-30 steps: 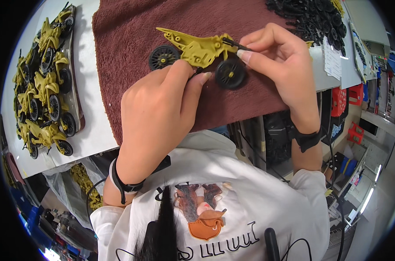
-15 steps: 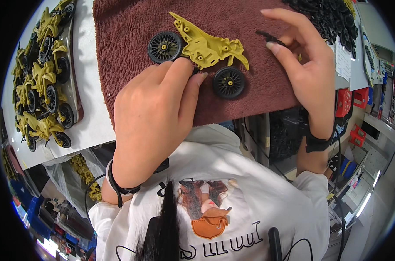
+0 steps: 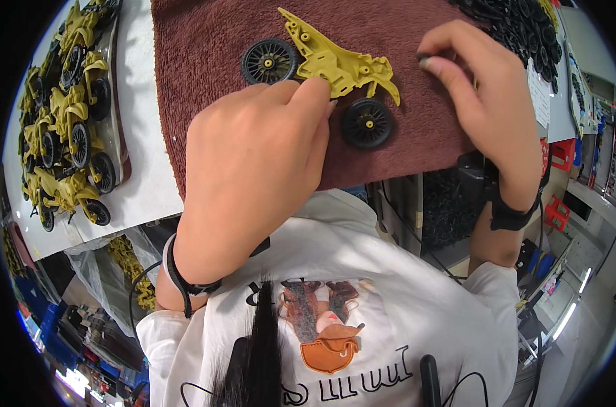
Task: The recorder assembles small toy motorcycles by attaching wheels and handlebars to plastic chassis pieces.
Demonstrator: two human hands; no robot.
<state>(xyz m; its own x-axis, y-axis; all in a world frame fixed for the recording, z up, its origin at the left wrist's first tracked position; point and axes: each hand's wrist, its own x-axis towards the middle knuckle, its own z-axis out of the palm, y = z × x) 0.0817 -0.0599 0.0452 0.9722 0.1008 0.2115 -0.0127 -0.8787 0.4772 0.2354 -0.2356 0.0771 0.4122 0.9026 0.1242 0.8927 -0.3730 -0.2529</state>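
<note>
A yellow toy motorcycle body shell [image 3: 342, 64] lies on a brown towel [image 3: 416, 146]. At its left end is a black spoked wheel [image 3: 269, 61] with a yellow hub; a second black wheel [image 3: 367, 123] lies just below its right part. My left hand [image 3: 253, 149] is closed, thumb and index pressed together at the shell's lower edge. Whatever sits between those fingertips is hidden. Off to the right, clear of the shell, my right hand [image 3: 491, 95] pinches a small black part [image 3: 423, 58], mostly covered by the thumb and index finger.
Several assembled yellow-and-black toy motorcycles [image 3: 67, 136] crowd a tray on the white table [image 3: 141, 122] at left. A heap of black parts [image 3: 525, 30] lies at the upper right. Below the table's left edge hangs a clear bag [image 3: 111, 271] with yellow pieces.
My left fingertips have moved up and right onto the shell's lower edge. In my right fingers the black part has turned, and less of it shows. The view has shifted slightly.
</note>
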